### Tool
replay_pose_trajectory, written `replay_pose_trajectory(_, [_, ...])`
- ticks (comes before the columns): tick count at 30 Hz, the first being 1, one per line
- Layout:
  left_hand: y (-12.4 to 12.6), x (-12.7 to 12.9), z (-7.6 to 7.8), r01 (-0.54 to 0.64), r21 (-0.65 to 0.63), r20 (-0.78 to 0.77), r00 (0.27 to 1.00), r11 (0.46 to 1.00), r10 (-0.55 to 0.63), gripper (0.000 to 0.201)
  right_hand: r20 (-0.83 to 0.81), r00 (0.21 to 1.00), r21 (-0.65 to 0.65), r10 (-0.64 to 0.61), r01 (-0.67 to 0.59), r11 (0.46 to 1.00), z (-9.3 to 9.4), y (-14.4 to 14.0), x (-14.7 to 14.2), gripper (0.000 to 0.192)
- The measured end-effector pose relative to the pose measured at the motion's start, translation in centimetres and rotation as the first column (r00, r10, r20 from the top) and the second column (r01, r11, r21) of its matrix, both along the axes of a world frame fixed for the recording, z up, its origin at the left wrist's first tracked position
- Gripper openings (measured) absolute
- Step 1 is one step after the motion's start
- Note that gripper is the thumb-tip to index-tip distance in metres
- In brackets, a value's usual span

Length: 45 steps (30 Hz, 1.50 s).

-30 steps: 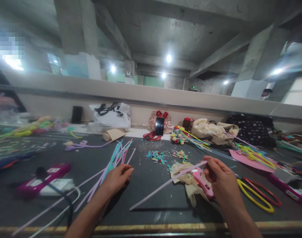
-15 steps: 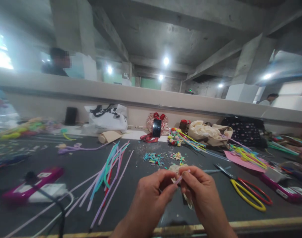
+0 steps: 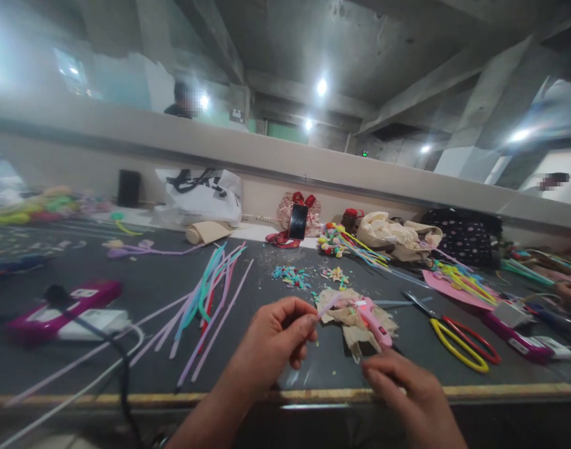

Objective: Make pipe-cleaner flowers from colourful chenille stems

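Scissors (image 3: 458, 340) lie at three o'clock of my glue gun (image 3: 372, 319); my left hand (image 3: 278, 340) pinches a pipe cleaner (image 3: 329, 304), my right hand (image 3: 409, 390) hovers loosely open at the table (image 3: 276, 368) edge.

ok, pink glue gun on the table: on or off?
On, it seems: the glue gun shows a small red light lit on its body. It lies on crumpled paper; neither hand holds it.
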State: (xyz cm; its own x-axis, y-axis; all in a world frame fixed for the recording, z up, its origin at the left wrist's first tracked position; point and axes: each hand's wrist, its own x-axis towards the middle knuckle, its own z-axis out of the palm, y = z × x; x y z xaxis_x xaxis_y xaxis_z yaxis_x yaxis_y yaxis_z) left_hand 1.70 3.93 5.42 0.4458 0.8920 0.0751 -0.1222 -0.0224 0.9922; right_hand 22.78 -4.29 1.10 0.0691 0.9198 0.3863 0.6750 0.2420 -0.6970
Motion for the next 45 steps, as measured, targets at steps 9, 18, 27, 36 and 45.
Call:
replay_pose_trajectory(9, [0.1,1.4,-1.0,0.054,0.032,-0.027,0.998,0.998,-0.053,0.014,0.471,0.855,0.011,0.216,-0.251,0.968,-1.8,6.0,-4.7,0.020])
replay_pose_trajectory(18, [0.9,-0.8,-0.7,-0.090,0.030,0.007,0.996,0.996,0.090,0.012,0.452,0.878,-0.008,0.157,-0.172,0.985,-1.7,4.9,-6.1,0.015])
replay_pose_trajectory(27, [0.5,-0.2,-1.1,-0.010,-0.097,-0.001,1.000,0.995,0.010,0.015,0.021,0.995,0.196,0.102,-0.104,0.975,0.2,7.4,-6.0,0.018])
replay_pose_trajectory(36, [-0.2,1.1,-1.8,0.123,-0.224,0.090,0.990,0.967,-0.105,0.018,0.369,0.927,0.572,-0.060,-0.176,0.801,2.5,5.2,-3.3,0.028])
replay_pose_trajectory(45, [0.1,0.4,-2.0,0.152,-0.248,0.152,0.982,0.957,-0.116,0.015,0.061,0.997,0.372,0.040,-0.060,0.926,2.3,4.6,-4.1,0.025])
